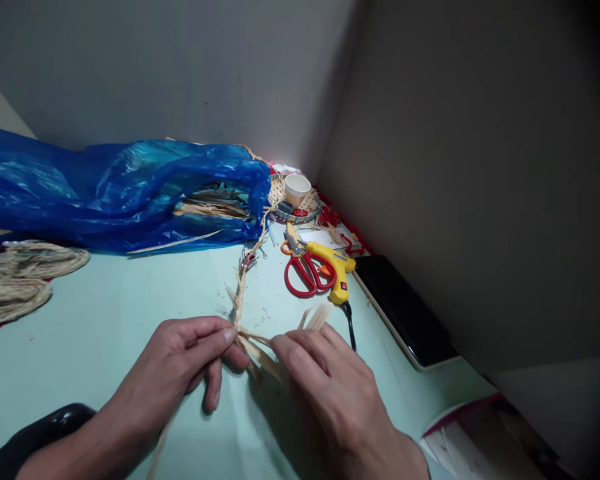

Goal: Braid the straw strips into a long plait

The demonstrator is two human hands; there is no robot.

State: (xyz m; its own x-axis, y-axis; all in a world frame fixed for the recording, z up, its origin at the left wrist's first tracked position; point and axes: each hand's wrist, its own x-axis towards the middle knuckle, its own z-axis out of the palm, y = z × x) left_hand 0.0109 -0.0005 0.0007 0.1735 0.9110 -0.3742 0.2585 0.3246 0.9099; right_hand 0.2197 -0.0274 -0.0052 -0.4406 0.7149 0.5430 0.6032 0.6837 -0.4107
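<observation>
A pale braid of dried plant fibre runs from a metal clip toward me. My left hand pinches the near end of this braid between thumb and index finger. Loose flat fibre strips fan out from that pinch to the right. My right hand is closed on some of these strips, and their pale ends stick up behind its knuckles. Another thin strand hangs below my left wrist. Part of the strips is hidden behind the right fingers.
Beyond the hands lie red-handled scissors and a yellow glue gun with a black cord. A dark tablet-like device rests at the right. Behind are a blue plastic bag, a white cup and woven soles at left.
</observation>
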